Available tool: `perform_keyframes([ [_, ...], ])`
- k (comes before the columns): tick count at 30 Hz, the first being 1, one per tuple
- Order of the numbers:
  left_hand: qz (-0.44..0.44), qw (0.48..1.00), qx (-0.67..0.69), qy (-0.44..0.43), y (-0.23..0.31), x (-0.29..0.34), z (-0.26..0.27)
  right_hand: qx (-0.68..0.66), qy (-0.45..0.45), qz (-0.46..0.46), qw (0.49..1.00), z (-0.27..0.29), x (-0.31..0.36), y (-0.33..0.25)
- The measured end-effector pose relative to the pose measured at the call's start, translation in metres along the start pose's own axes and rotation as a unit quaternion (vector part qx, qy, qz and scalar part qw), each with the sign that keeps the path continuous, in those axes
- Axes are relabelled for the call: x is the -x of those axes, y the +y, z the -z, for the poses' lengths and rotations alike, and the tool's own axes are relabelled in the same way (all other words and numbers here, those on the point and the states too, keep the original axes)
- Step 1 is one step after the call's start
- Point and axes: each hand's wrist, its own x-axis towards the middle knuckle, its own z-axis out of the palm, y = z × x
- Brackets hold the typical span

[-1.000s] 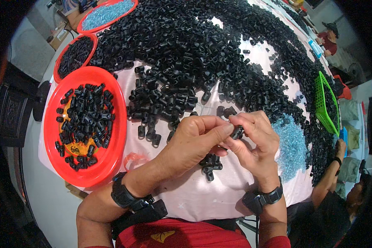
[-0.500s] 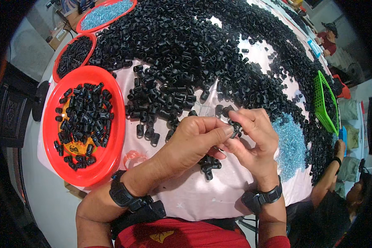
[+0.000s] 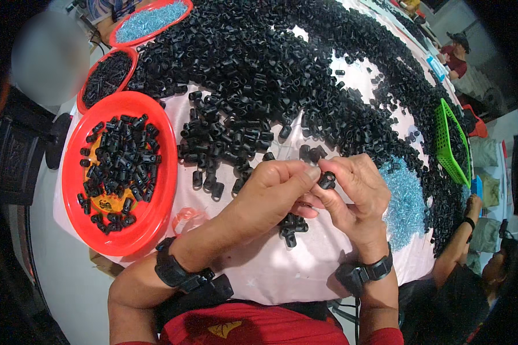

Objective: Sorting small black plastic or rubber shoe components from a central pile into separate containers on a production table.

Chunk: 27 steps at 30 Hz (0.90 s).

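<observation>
In front of me, my right hand (image 3: 354, 192) pinches a small black plastic fitting (image 3: 327, 180) between thumb and fingers, with its round end tilted up. Close against it on the left, my left hand (image 3: 276, 192) has thumb and forefinger pressed together. Whatever those left fingertips hold, if anything, is hidden. Beneath the hands, a few more black fittings (image 3: 292, 229) lie on the pale pink cloth (image 3: 265, 264). A great heap of similar black fittings (image 3: 242, 63) spreads over the table beyond. Right of my right hand is a pile of clear bluish small pieces (image 3: 403, 201).
A red oval basin (image 3: 77, 201) with black fittings stands at left. Behind it are a red bowl of thin black parts (image 3: 106, 77) and a red tray of bluish pieces (image 3: 149, 23). A green basket (image 3: 453, 144) sits at right. Another person's arm (image 3: 457, 241) reaches in there.
The black fitting in my right hand has turned and now shows its round end. My left fingertips have drawn slightly back from it. A blurred pale round shape has appeared at upper left.
</observation>
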Motion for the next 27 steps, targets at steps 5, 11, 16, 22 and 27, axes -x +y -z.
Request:
perform_keyframes([
  [5,-0.033,0.997,-0.059,-0.035,0.002,0.001,-0.001,0.004,0.018,-0.005,1.0,0.004,-0.004,-0.006],
  [11,-0.071,0.995,-0.068,-0.002,0.001,0.006,-0.005,-0.005,0.017,0.021,1.0,0.006,-0.004,-0.006],
  [16,-0.113,0.988,-0.106,0.003,-0.017,0.003,-0.007,-0.043,0.0,0.028,0.999,0.005,-0.002,-0.006],
  [22,-0.151,0.98,-0.094,0.09,0.005,0.034,-0.014,-0.114,-0.14,-0.105,0.978,0.031,0.0,-0.015],
  [27,-0.236,0.891,-0.255,0.291,0.046,0.082,0.033,-0.121,-0.331,-0.128,0.927,0.019,0.0,-0.023],
])
